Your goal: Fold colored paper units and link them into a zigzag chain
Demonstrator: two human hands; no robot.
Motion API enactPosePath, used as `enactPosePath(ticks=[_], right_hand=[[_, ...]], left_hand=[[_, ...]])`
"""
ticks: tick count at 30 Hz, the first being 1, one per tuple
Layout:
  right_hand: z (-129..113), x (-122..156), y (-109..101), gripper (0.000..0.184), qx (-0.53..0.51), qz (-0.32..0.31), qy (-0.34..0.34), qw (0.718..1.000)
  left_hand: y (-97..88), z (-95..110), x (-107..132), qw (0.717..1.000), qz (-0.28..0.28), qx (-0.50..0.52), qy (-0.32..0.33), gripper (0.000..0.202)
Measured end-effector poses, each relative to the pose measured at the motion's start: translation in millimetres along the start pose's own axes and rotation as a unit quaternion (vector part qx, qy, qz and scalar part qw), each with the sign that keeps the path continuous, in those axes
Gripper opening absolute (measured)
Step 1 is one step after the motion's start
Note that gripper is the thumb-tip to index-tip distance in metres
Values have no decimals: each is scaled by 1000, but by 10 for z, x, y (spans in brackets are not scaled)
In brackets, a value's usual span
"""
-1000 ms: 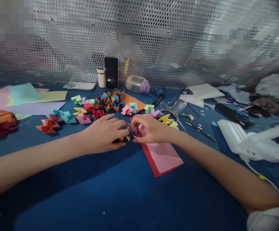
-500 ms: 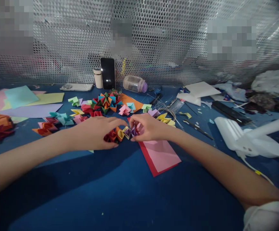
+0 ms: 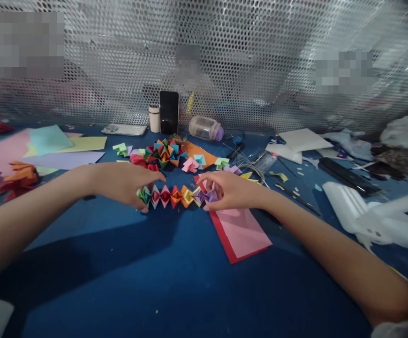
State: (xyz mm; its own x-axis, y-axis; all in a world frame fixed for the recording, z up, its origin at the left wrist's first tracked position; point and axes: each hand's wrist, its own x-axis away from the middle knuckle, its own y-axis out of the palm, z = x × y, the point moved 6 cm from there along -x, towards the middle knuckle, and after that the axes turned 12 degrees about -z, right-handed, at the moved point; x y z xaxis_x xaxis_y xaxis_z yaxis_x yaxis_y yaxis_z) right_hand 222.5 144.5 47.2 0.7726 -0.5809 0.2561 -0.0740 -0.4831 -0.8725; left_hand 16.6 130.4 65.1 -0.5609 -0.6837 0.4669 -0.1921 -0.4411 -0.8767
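Note:
A row of folded origami paper pieces (image 3: 176,196) runs left to right on the blue table, coloured green, teal, pink, red, orange, yellow and purple. At the green end, my left hand (image 3: 123,185) has its thumb in front and its fingers behind, closed on the end pieces. My right hand (image 3: 227,190) curls round the purple end, thumb in front and fingertips partly hidden. Beneath that hand lies a pink paper sheet (image 3: 241,234) over a red paper sheet (image 3: 221,234). Behind the row sits a multicoloured origami ball (image 3: 165,152).
Loose folded pieces (image 3: 191,164) lie behind my hands. At the back are a standing phone (image 3: 169,112), a white bottle (image 3: 154,119) and a jar on its side (image 3: 206,128). Coloured sheets (image 3: 63,159) spread at left. A white lamp (image 3: 358,211), scissors (image 3: 298,198) and paper scraps are at right.
My left hand has moved left along the row, uncovering its middle pieces. My right hand stays at the purple end. Folded pieces near my left forearm no longer show. The view has shifted slightly.

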Motion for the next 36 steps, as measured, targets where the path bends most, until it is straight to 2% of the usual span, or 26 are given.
enactPosePath(ticks=[3, 4, 6, 8, 10, 13, 16, 19, 26, 33, 36], right_hand=[[-38, 15, -11, 66, 48, 17, 22, 998], [-61, 25, -15, 68, 68, 26, 26, 997], [-121, 43, -5, 71, 100, 34, 32, 994], [-194, 52, 28, 73, 115, 31, 36, 992], [-285, 54, 69, 69, 129, 29, 43, 990], [-402, 49, 129, 58, 130, 34, 71, 988], [-470, 46, 177, 55, 107, 48, 96, 988], [-498, 38, 195, 56, 114, 65, 92, 987], [-392, 75, 147, 58, 132, 97, 83, 983], [-334, 293, 245, 59, 96, 128, 67, 985], [-318, 366, 284, 53, 95, 173, 55, 979]], left_hand=[[53, 6, -7, 999, -47, 14, -14, 86], [67, 23, -4, 999, -42, 19, -17, 89], [101, 75, 14, 999, 0, 16, -28, 88], [183, 136, 48, 998, 44, 11, -54, 72], [270, 220, 108, 992, 99, 9, -71, 58], [408, 295, 210, 984, 138, 16, -114, 52], [487, 342, 262, 980, 156, 68, -102, 51], [515, 348, 244, 976, 178, 101, -74, 50], [619, 175, 136, 962, 210, 154, -84, 57], [667, 154, 136, 959, 230, 149, -71, 59], [655, 163, 139, 958, 237, 147, -62, 58]])
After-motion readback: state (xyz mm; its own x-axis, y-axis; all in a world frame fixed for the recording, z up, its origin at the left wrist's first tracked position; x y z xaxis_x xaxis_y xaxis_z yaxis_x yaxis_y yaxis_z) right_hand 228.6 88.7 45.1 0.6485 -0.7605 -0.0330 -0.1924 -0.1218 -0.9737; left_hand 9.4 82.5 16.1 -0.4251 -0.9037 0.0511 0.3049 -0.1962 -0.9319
